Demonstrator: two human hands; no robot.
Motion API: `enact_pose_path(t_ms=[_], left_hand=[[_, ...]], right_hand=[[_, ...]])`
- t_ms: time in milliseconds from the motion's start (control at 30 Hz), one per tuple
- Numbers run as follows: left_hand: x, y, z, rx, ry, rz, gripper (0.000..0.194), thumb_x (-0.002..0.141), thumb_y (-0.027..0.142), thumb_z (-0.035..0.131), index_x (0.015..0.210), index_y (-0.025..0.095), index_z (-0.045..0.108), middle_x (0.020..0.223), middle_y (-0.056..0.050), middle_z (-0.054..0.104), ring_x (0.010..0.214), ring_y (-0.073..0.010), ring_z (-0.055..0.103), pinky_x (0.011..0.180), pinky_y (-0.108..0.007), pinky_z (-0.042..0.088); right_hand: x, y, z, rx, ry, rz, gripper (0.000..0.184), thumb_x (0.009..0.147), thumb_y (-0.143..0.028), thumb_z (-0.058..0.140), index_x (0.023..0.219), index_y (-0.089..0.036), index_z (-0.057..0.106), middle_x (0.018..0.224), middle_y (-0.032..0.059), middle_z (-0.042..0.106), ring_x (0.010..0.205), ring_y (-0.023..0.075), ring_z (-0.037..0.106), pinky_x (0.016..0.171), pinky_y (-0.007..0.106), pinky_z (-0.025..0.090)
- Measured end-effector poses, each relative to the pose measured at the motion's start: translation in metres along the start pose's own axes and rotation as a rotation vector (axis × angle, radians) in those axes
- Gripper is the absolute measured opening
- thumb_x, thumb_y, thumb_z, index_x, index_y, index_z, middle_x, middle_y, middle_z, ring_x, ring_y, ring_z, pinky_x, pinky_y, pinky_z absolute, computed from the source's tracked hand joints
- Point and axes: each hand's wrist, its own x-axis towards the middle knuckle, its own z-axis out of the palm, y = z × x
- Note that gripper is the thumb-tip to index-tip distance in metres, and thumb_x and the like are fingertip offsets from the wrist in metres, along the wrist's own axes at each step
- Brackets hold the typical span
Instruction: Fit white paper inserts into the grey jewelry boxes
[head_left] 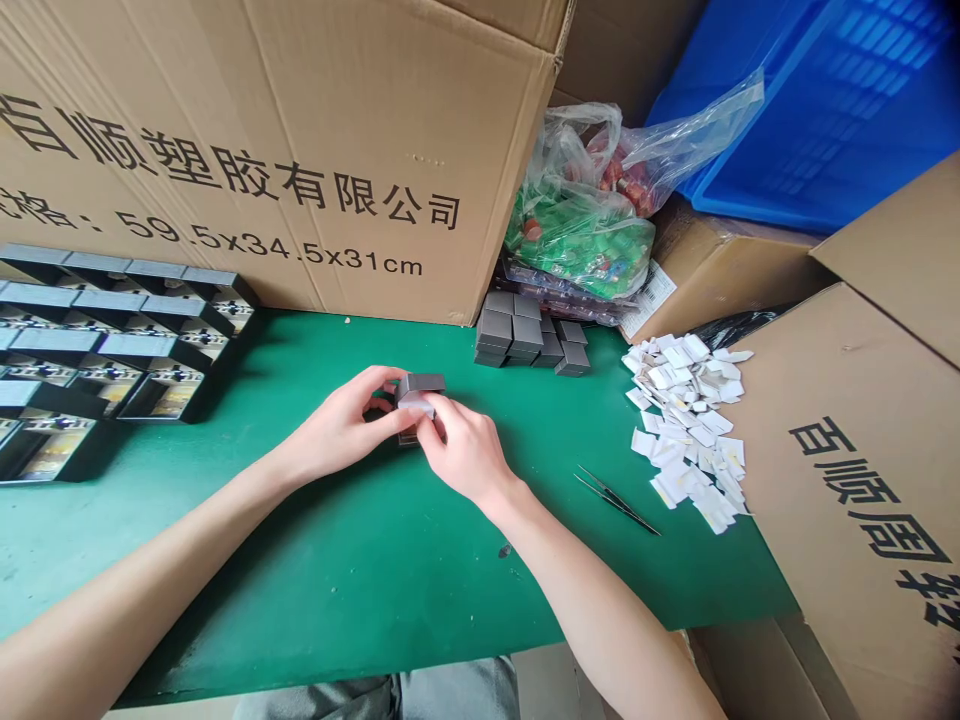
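Head cam, quick: what've the hands got?

LH (337, 430) & RH (469, 450) are both closed on one small dark-grey box (420, 384), narrow grip, close together, fingers curled round it.

Where's the box, exactly?

Right between them, over the green work mat (300, 560). Can't tell if it's touching the mat. White slip (416, 406) on the box, right up against RH.

What's nearest after that?

Left of LH: rows of open black boxes (112, 350) w/ gold-coloured inserts, on the mat. Ahead & right of RH: stack of grey boxes (529, 335), also on the mat.

Further right?

Right of RH: black tweezers (615, 500) lying on the mat, then a loose pile of white slips (686, 425) just past them.

Beyond that?

Ahead of the hands: big cardboard carton (225, 170) w/ black Chinese print & dims. Ahead right: clear plastic bag (577, 215) of green & red items, blue plastic crate (810, 110) behind it. Far right: another printed carton (847, 500).
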Motion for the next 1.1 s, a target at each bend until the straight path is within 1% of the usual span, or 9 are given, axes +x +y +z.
enact_pose_path(t_ms=[100, 200, 267, 333, 433, 500, 733, 933, 1100], left_hand=[[0.000, 0.001, 0.004, 0.075, 0.102, -0.024, 0.046, 0.093, 0.060, 0.065, 0.114, 0.019, 0.067, 0.106, -0.007, 0.075, 0.089, -0.0230, 0.071, 0.076, -0.031, 0.059], [-0.001, 0.005, 0.006, 0.179, 0.121, -0.027, 0.038, 0.096, 0.055, 0.058, 0.104, 0.019, 0.069, 0.087, -0.003, 0.074, 0.076, -0.0190, 0.067, 0.064, -0.026, 0.052], [-0.002, 0.009, 0.006, 0.255, 0.158, -0.023, 0.034, 0.095, 0.052, 0.057, 0.095, 0.019, 0.068, 0.077, 0.000, 0.071, 0.068, -0.0162, 0.061, 0.060, -0.024, 0.047], [-0.003, 0.011, 0.005, 0.326, 0.191, -0.025, 0.031, 0.093, 0.049, 0.057, 0.089, 0.020, 0.067, 0.072, 0.002, 0.069, 0.063, -0.0147, 0.058, 0.059, -0.024, 0.045], [-0.004, 0.012, 0.002, 0.368, 0.199, -0.017, 0.030, 0.090, 0.049, 0.061, 0.093, 0.021, 0.068, 0.078, 0.001, 0.074, 0.065, -0.0157, 0.063, 0.064, -0.025, 0.047], [-0.004, 0.011, -0.001, 0.386, 0.202, -0.014, 0.030, 0.088, 0.049, 0.062, 0.097, 0.022, 0.069, 0.083, 0.000, 0.077, 0.070, -0.0175, 0.067, 0.067, -0.026, 0.049], [-0.003, 0.013, -0.004, 0.442, 0.197, -0.022, 0.026, 0.085, 0.045, 0.060, 0.096, 0.023, 0.068, 0.083, -0.001, 0.077, 0.070, -0.0193, 0.068, 0.068, -0.027, 0.050], [-0.005, 0.016, -0.003, 0.466, 0.186, -0.032, 0.028, 0.086, 0.049, 0.058, 0.096, 0.025, 0.069, 0.086, -0.002, 0.080, 0.074, -0.0220, 0.074, 0.070, -0.027, 0.054], [-0.008, 0.011, -0.001, 0.486, 0.189, 0.023, 0.033, 0.091, 0.048, 0.057, 0.114, 0.028, 0.071, 0.100, 0.000, 0.083, 0.087, -0.0233, 0.079, 0.079, -0.028, 0.058]], right_hand=[[-0.001, 0.001, 0.005, 0.001, 0.064, -0.073, 0.031, 0.109, -0.026, 0.045, 0.125, -0.020, 0.071, 0.110, 0.0060, 0.081, 0.087, 0.0193, 0.078, 0.070, 0.027, 0.054], [-0.001, 0.003, 0.007, -0.017, 0.122, -0.130, 0.032, 0.109, -0.025, 0.045, 0.120, -0.019, 0.074, 0.102, 0.0069, 0.082, 0.082, 0.0172, 0.077, 0.067, 0.026, 0.052], [-0.002, 0.004, 0.006, -0.029, 0.167, -0.155, 0.033, 0.109, -0.024, 0.044, 0.116, -0.019, 0.076, 0.094, 0.0061, 0.081, 0.077, 0.0156, 0.075, 0.064, 0.025, 0.049], [-0.002, 0.004, 0.006, -0.044, 0.205, -0.190, 0.035, 0.109, -0.023, 0.043, 0.104, -0.020, 0.077, 0.083, 0.0039, 0.079, 0.069, 0.0137, 0.071, 0.059, 0.026, 0.044], [-0.004, 0.004, 0.006, -0.057, 0.239, -0.246, 0.041, 0.108, -0.026, 0.042, 0.083, -0.021, 0.074, 0.068, 0.0008, 0.072, 0.058, 0.0117, 0.063, 0.054, 0.028, 0.036], [-0.004, 0.004, 0.006, -0.060, 0.238, -0.265, 0.042, 0.108, -0.029, 0.044, 0.078, -0.021, 0.072, 0.065, 0.0002, 0.070, 0.056, 0.0112, 0.060, 0.053, 0.028, 0.033], [-0.006, 0.003, 0.006, -0.079, 0.096, -0.243, 0.042, 0.110, -0.035, 0.049, 0.078, -0.021, 0.073, 0.071, 0.0004, 0.071, 0.062, 0.0108, 0.063, 0.054, 0.029, 0.029], [-0.007, 0.001, 0.004, -0.107, 0.093, -0.268, 0.048, 0.111, -0.038, 0.047, 0.076, -0.022, 0.075, 0.069, -0.0001, 0.072, 0.059, 0.0109, 0.063, 0.053, 0.031, 0.027], [-0.008, -0.001, 0.001, -0.100, 0.031, -0.310, 0.044, 0.111, -0.040, 0.047, 0.083, -0.026, 0.078, 0.070, -0.0015, 0.075, 0.058, 0.0110, 0.064, 0.051, 0.031, 0.028]])
